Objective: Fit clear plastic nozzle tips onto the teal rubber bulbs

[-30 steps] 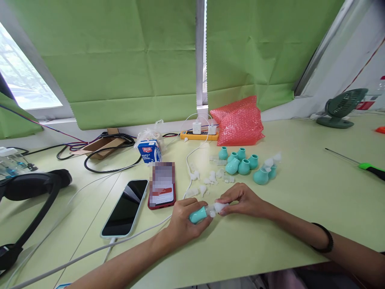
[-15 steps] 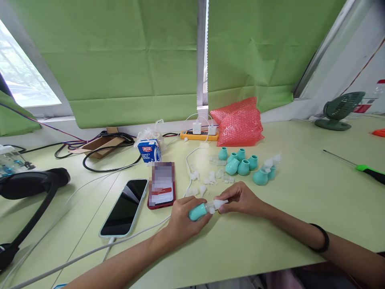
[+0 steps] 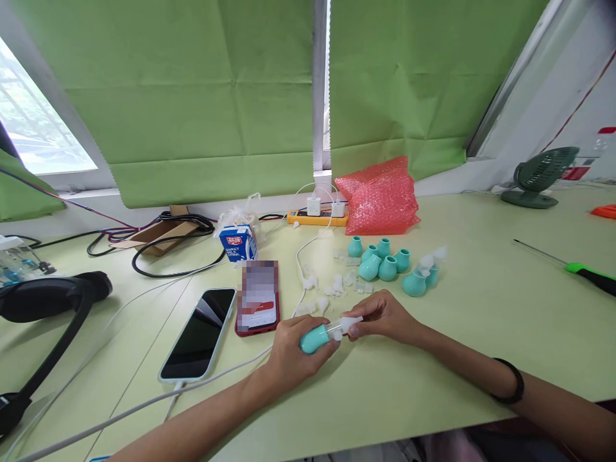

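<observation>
My left hand (image 3: 293, 350) is wrapped around the teal bulb of a nasal aspirator (image 3: 314, 339). A clear tube runs out of the bulb and ends in a white pointed tip (image 3: 350, 323). Around that tip my right hand (image 3: 382, 317) is closed, thumb and fingers pinching it near its end. Beyond the hands lie several loose white and clear plastic parts (image 3: 338, 283). Behind them stands a cluster of teal bulbs (image 3: 386, 268). To their right, two more bulbs (image 3: 414, 282) carry clear tubes and white tips.
Left of my hands lie a red-cased phone (image 3: 278, 314) and a black-screened phone (image 3: 197, 337) with a white cable. A milk drink box (image 3: 239, 244), a power strip (image 3: 301, 218) and a pink bubble bag (image 3: 382, 199) line the back. A screwdriver (image 3: 575, 266) and fan (image 3: 541, 179) are at right.
</observation>
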A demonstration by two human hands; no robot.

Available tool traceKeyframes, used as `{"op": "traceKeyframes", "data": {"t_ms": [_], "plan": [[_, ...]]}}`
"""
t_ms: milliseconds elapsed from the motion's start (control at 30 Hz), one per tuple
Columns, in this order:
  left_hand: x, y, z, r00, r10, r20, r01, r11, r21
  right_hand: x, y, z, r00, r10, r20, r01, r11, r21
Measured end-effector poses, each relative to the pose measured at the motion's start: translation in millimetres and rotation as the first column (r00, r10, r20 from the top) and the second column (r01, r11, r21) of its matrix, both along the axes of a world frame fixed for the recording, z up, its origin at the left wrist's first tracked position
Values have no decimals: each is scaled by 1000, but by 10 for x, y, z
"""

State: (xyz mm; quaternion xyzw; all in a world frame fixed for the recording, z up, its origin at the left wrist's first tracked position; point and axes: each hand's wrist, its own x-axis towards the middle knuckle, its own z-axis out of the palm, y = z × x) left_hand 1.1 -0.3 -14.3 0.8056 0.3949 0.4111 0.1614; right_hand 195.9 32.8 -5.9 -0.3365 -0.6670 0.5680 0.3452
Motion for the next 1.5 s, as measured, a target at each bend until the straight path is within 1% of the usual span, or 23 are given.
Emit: {"op": "traceKeyframes", "data": {"t_ms": [67, 133, 167, 233, 300, 367, 433, 467, 533, 567, 600, 667, 733, 833, 967, 1133, 1233, 1300, 1367, 1400, 1433, 1500], "plan": [[-14, -23, 33, 1000, -26, -2, 26, 996, -87, -20, 8, 44, 996, -61, -58, 58, 997, -58], [-36, -47, 59, 999, -42, -14, 40, 987, -158, -30, 46, 123, 985, -143, -93, 136, 988, -73], [-47, -53, 65, 999, -46, -1, 45, 982, -183, -26, 77, 179, 976, -192, -107, 186, 981, -57], [-59, -48, 59, 995, -37, 95, 57, 976, -211, 1, 166, 322, 942, -300, -147, 306, 952, 17], [-56, -23, 38, 973, -12, 232, 69, 969, -238, 43, 284, 487, 891, -409, -198, 438, 889, 136], [-41, 9, 18, 947, 37, 319, 52, 962, -268, 73, 423, 636, 841, -488, -232, 538, 797, 275], [-25, 29, 11, 945, 60, 320, 36, 958, -285, 64, 577, 728, 812, -544, -212, 579, 705, 409], [-19, 33, 13, 952, 48, 303, 40, 960, -277, 40, 657, 745, 801, -575, -166, 575, 662, 481], [-11, 31, 22, 969, -1, 247, 62, 969, -238, -42, 813, 725, 759, -651, -24, 521, 584, 623], [-9, 26, 29, 976, -27, 216, 74, 974, -212, -95, 887, 695, 726, -685, 57, 472, 558, 682], [-7, 22, 34, 981, -51, 188, 86, 979, -187, -153, 955, 657, 705, -701, 106, 437, 547, 714], [-4, 13, 42, 986, -90, 139, 110, 983, -143, -266, 1071, 579, 680, -712, 175, 379, 546, 747], [-2, 7, 43, 989, -112, 93, 123, 985, -119, -357, 1158, 517, 666, -710, 229, 332, 558, 761], [-2, 1, 36, 994, -107, 38, 111, 988, -105, -434, 1237, 469, 623, -715, 318, 268, 577, 771], [-3, -3, 29, 996, -88, -14, 86, 990, -110, -457, 1254, 436, 571, -728, 380, 217, 580, 785], [5, -1, 24, 995, -86, -51, 79, 989, -123, -410, 1150, 367, 539, -748, 388, 187, 555, 811], [8, 4, 23, 995, -79, -61, 71, 990, -122, -322, 991, 315, 542, -754, 371, 173, 532, 829], [9, 7, 25, 995, -72, -68, 63, 991, -119, -231, 838, 269, 565, -735, 376, 136, 532, 836], [9, 9, 27, 994, -73, -78, 64, 991, -118, -119, 670, 212, 598, -682, 421, 46, 554, 832], [10, 10, 28, 994, -76, -84, 66, 991, -117, -60, 591, 182, 606, -648, 461, -21, 567, 824], [11, 10, 28, 993, -80, -90, 69, 991, -116, 0, 521, 153, 592, -618, 518, -113, 573, 812], [13, 10, 29, 991, -86, -102, 74, 990, -116, 110, 420, 108, 535, -588, 607, -242, 582, 777]]}}
